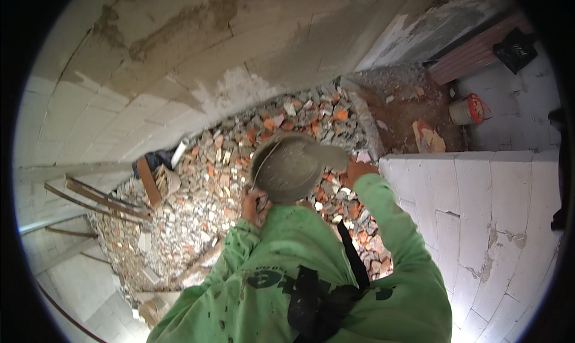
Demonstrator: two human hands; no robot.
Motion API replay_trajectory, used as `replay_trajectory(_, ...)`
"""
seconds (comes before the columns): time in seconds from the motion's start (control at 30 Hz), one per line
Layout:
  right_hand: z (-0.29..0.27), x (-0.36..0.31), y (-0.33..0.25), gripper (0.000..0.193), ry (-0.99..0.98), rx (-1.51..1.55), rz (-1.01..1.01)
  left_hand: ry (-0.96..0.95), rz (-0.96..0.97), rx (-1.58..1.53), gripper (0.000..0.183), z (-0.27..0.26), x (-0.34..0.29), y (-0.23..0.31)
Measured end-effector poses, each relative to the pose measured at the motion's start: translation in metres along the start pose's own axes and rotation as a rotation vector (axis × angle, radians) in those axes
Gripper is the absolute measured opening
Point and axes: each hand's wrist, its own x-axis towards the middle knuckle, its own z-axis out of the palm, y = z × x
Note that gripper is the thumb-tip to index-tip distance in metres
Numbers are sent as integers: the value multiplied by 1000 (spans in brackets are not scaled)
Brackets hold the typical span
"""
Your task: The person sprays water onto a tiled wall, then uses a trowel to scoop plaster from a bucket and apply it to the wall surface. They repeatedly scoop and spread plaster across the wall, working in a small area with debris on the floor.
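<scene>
Closest, at six o'clock, is the person's mud-spotted green long-sleeved shirt (263, 271) with a black fabric strap (353, 256) running up over it. Just ahead is a round, grey, mortar-caked bucket (281, 195), near the middle of the view and above the rubble. At its seven o'clock the left hand (256, 205) grips the rim, fingers bent around the edge. A grey, mortar-coated flat blade (329, 156) reaches out from the bucket toward three o'clock, where the right hand (360, 170) is at its outer end; the fingers look curled, but what they close on is hidden.

Under and around all this spreads a heap of broken grey and orange-red masonry rubble (209, 190). Out at nine o'clock from the bucket lie a short white plastic pipe (179, 153), a flat brown board (148, 182) and, beyond, long curved brown strips (99, 198). At four o'clock stands a white block wall (443, 193). Toward two o'clock come a yellowish broken chunk (427, 137), then a red-and-white pail (467, 110). A plaster-smeared block wall (197, 61) rises at eleven o'clock.
</scene>
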Motion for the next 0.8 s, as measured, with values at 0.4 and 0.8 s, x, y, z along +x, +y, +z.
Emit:
replay_trajectory(0.4, 102, -11, -8, 55, -244, 536, -248, -91, -40, -20, 58, 2, -2, -12)
replay_trajectory(0.8, 45, -51, -14, 29, -166, 1721, -107, -75, -86, -19, 24, 13, 32, 12)
